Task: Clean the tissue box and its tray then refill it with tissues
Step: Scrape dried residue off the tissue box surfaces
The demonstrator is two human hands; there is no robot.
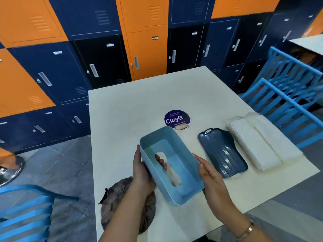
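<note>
Fingers (pixel 160 161) of the left hand (pixel 141 170) curled under the empty tissue box (pixel 185 172), showing through its slot. The right hand (pixel 209 173) clasped the opposite side, above the table (pixel 122 119). The tray (pixel 222 152) and tissues (pixel 253 142) lay to the right. I judged refilling not yet done and could not confirm cleaning.

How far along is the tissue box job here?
Done: the box is empty and off its tray, which lies apart on the table. In hand: the left hand and right hand hold the box open side up. Still to do: the tissues lie beside the tray, so no refill yet; whether the cloth has wiped anything cannot be told.
</note>
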